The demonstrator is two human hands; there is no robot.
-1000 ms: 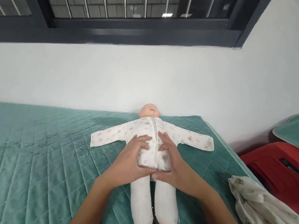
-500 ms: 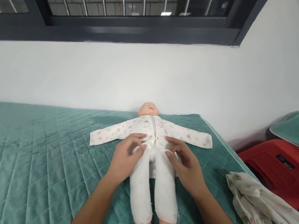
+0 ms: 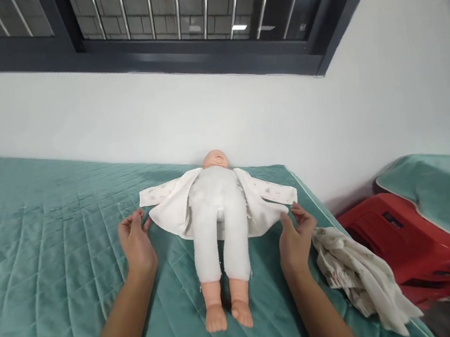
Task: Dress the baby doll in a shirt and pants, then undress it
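Note:
A baby doll (image 3: 215,192) lies on its back, its white cloth torso and legs bare to view and its feet towards me. Its arms are inside the sleeves of a white printed baby shirt (image 3: 175,212), which is spread wide at the front. On the left, my left hand (image 3: 138,247) pinches the outer corner of one front panel, just below the sleeve cuff. My right hand (image 3: 297,236) has its fingertips closed at the corner of the opposite panel, near the other cuff. Both panels stretch outwards from the doll's sides.
Under the doll is a green quilted cover (image 3: 71,240). A crumpled printed cloth (image 3: 357,272) lies at its right edge, beside a red plastic chair-like object (image 3: 393,234) partly under green fabric (image 3: 442,194). A white wall (image 3: 118,122) and a dark-framed window (image 3: 193,58) stand behind.
Both hands have moved from the middle of the doll out to its sides. The shirt front, closed over the chest before, is now opened, exposing the torso. The view has shifted slightly.

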